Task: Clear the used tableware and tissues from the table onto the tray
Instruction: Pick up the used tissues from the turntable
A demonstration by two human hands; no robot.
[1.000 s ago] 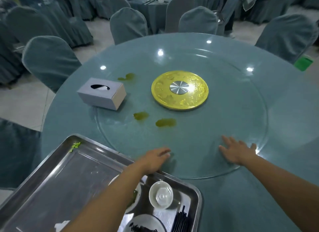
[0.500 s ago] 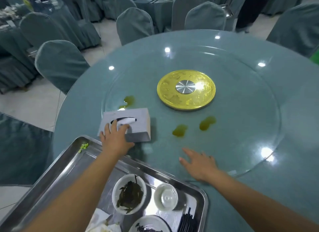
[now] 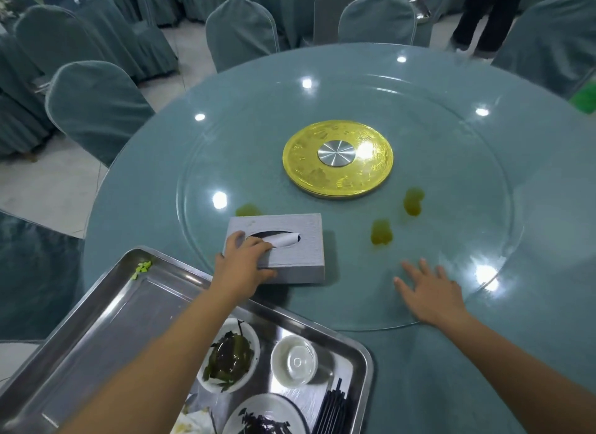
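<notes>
A grey tissue box [image 3: 290, 246] lies on the glass turntable [image 3: 451, 227] near its front edge, a white tissue sticking out of its slot. My left hand [image 3: 243, 262] grips the box's near left corner, fingers over the top and thumb on the front side. My right hand [image 3: 430, 293] lies flat with spread fingers on the turntable's front rim. The steel tray [image 3: 96, 330] sits at the front left and holds a bowl of leafy scraps [image 3: 230, 356], a small white cup [image 3: 295, 361], a plate [image 3: 267, 416] and black chopsticks [image 3: 332, 411].
A gold disc [image 3: 338, 159] marks the turntable's centre. Yellow-green spills [image 3: 382, 232] dot the glass beside the box. Covered chairs [image 3: 96, 107] ring the round table. A person's legs [image 3: 483, 17] stand at the far right.
The turntable has rotated, bringing the tissue box from the far left to the front. My left hand moved from the glass onto the box and now grips it; my right hand stays on the glass.
</notes>
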